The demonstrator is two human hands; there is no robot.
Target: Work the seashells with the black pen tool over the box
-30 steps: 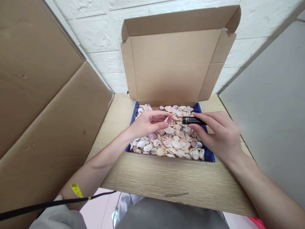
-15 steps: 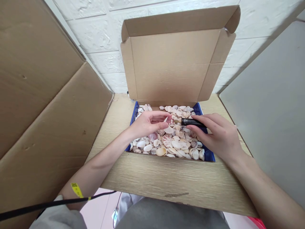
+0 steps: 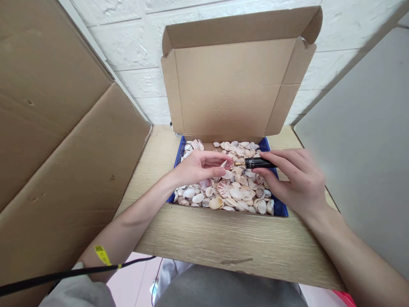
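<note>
Between its thumb and fingers my left hand [image 3: 198, 166] pinches a small pale pointed seashell [image 3: 224, 163], partly covered by the fingertips. My right hand [image 3: 295, 177] grips a small black hand drill [image 3: 257, 162] by its barrel, thumb below and fingers above. The drill lies level, its brass-coloured tip directed left at the shell; whether the thin bit touches the shell is too small to tell. Both hands are over a shallow blue-edged cardboard box [image 3: 281, 208] full of loose seashells [image 3: 236, 194], white, cream and pinkish, one fan-shaped with red stripes.
The box's brown lid [image 3: 230, 85] stands raised at the back against a white brick wall [image 3: 128, 47]. A cardboard panel [image 3: 64, 128] closes off the left and a pale grey panel [image 3: 364, 128] the right. A black cable [image 3: 76, 273] with a yellow tag crosses the lower left.
The drill has shifted slightly right, away from my left hand, and its printed barrel looks turned. My right hand's knuckles have moved up and right a little; my left hand has barely moved.
</note>
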